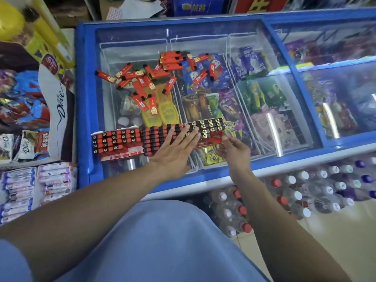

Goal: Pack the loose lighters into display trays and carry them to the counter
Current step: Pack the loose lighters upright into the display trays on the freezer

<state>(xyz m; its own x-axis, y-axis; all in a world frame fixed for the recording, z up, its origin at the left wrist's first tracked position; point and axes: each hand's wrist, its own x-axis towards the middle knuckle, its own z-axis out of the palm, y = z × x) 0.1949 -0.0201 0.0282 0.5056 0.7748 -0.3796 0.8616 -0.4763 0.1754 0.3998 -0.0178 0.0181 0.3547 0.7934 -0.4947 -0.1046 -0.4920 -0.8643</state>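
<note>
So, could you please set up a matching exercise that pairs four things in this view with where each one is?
Things:
1. left hand
2. right hand
3. loose lighters
4. bottles

Places:
A. scattered on the freezer lid
B. on the floor in front of the freezer
C. flat on the packed lighter tops
D. at the right end of the red tray

Pairs: 1-C, 2-D, 3-A, 4-B

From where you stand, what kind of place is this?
Most likely a small grocery or corner shop. A glass-topped chest freezer holds wrapped ice creams, shrink-wrapped bottled drinks sit on the floor, and red lighters lie loose on the glass.
</note>
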